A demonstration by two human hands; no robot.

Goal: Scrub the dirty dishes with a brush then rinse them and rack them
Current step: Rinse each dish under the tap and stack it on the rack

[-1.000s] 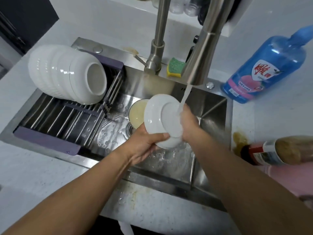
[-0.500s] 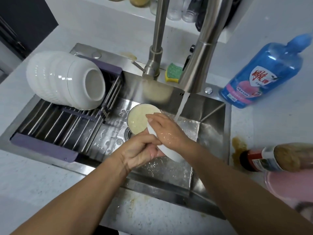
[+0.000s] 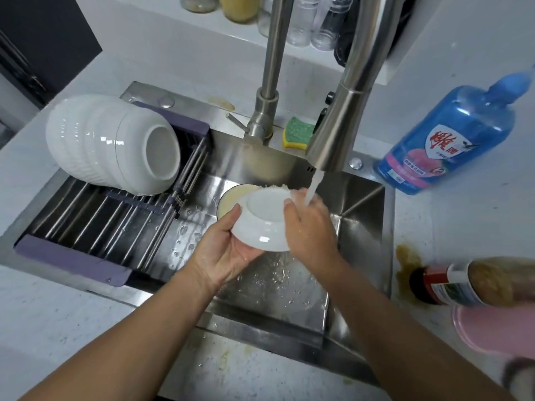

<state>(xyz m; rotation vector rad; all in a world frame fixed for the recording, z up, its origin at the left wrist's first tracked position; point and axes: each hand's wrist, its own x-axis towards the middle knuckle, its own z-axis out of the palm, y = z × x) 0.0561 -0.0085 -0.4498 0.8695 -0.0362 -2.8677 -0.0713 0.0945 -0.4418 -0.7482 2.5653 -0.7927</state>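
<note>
Your stainless steel sink [image 3: 359,204] fills the middle of the view, a rectangular brushed-metal basin with sharp creased corners and beads of water across its floor. Over its left half lies the drying rack [image 3: 95,227], a row of round steel rods set between purple plastic end bars. On the rack's far end a stack of white bowls [image 3: 115,143] lies tipped on its side, glossy and ribbed on the outside, the open mouth of the nearest one turned toward the tap. The tall brushed-steel faucet [image 3: 341,117] arches over the basin, and a stream of water falls from its flared head onto your right hand. On the counter to the right stands a blue translucent detergent bottle [image 3: 451,140] with a pink label, and nearer you a glass bottle with a red label [image 3: 474,282] lies on its side by a brown stain.

Your left hand [image 3: 223,256] is curled under the small white dish [image 3: 266,221], fingers cupping its lower rim and thumb on its outer wall. The dish is smooth glazed ceramic, held bottom-up over the basin, its round foot ring facing you. Your right hand [image 3: 309,227] lies loosely spread over its right edge, under the stream. Behind the dish a dark-rimmed bowl [image 3: 231,195] with a cloudy yellowish inside sits in the basin. A green and yellow sponge [image 3: 298,134] rests on the ledge behind the tap.
</note>
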